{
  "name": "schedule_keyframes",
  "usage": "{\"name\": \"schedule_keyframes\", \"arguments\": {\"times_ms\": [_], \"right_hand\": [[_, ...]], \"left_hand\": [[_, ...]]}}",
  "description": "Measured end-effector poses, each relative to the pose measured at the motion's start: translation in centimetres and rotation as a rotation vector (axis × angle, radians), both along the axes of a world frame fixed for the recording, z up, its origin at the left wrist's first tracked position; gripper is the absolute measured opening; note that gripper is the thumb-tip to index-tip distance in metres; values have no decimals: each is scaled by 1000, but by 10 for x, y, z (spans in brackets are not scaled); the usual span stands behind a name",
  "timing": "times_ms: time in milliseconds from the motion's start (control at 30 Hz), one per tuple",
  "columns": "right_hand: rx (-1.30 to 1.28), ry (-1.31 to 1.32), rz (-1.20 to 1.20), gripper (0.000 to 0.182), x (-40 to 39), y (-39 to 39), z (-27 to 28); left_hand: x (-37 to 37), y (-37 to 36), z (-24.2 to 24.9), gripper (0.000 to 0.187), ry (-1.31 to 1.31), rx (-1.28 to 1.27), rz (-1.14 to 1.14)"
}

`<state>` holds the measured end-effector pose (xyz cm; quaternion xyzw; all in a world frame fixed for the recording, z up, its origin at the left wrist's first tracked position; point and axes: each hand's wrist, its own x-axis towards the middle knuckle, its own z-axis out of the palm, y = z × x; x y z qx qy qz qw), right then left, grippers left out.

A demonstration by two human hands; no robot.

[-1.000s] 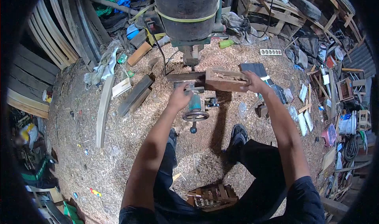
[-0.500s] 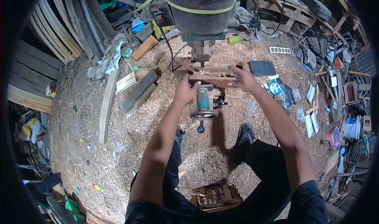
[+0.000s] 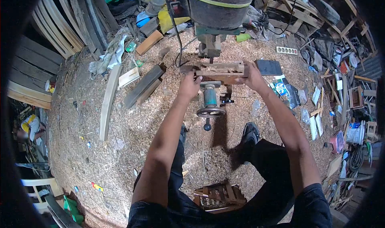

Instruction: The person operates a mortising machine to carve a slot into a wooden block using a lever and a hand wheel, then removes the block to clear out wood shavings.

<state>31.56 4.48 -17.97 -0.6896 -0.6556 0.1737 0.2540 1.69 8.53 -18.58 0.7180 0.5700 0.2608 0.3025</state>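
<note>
My left hand [image 3: 190, 84] has its fingers closed round the left end of a reddish-brown wooden block [image 3: 224, 80], thumb toward me. The block's other end is gripped by my right hand [image 3: 253, 77]. Long slots or a hollow with rough edges show in the block's upper side. It lies across the small support of a green machine column [image 3: 209, 96], whose handwheel [image 3: 211, 112] and ball-ended lever [image 3: 207, 126] face me. Directly behind the block, the machine's tool bit [image 3: 211, 60] points down from the dark machine head [image 3: 218, 13].
Wood shavings cover the ground. Dark timber pieces [image 3: 144, 86] and a long pale board [image 3: 109, 103] lie to the left, a black block [image 3: 268, 67] to the right. A slatted wooden crate [image 3: 220, 197] sits between my feet. Another person [image 3: 32, 127] is at the far left.
The view has shifted slightly, so the machine appears farther right. Both hands stay on the block; my left thumb sits nearer its end. A dark-clothed leg at lower left is gone from view.
</note>
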Motion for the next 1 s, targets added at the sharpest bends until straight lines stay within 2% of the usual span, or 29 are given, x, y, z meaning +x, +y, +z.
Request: {"name": "schedule_keyframes", "arguments": {"times_ms": [100, 200, 233, 333, 367, 500, 567, 667, 767, 867, 967, 1000], "right_hand": [[-125, 64, 3, 84, -8, -3, 16], [-5, 5, -4, 85, -14, -1, 8], [13, 11, -6, 86, -17, 0, 4], [73, 29, -35, 89, -25, 1, -7], [98, 39, -56, 90, -29, -1, -9], [179, 102, -91, 90, -39, -1, -15], [134, 92, -109, 86, -45, -2, -13], [116, 121, -109, 85, -57, -3, -8], [115, 161, -108, 85, -62, -3, -12], [121, 156, -94, 84, -57, -4, -15], [172, 144, -73, 82, -54, -1, -12], [190, 141, -68, 81, -54, -1, -12]], "left_hand": [[-7, 6, -1, 46, 23, -114, -17], [-17, 13, -21, 45, -44, -35, -27], [-21, 20, -37, 45, -77, -94, -4], [-24, 13, -25, 39, -92, 90, 36], [-27, 17, -25, 50, -48, 33, 25], [-37, 13, -29, 50, -105, 155, 18], [-43, 17, -32, 48, -90, 218, 10], [-50, 15, -29, 49, -55, 82, 59], [-53, 10, -15, 49, 130, 211, 40], [-51, 10, -17, 47, 25, 117, 70], [-49, 12, -13, 44, 59, 31, 78], [-48, 10, -12, 43, 81, 71, 87]]}}
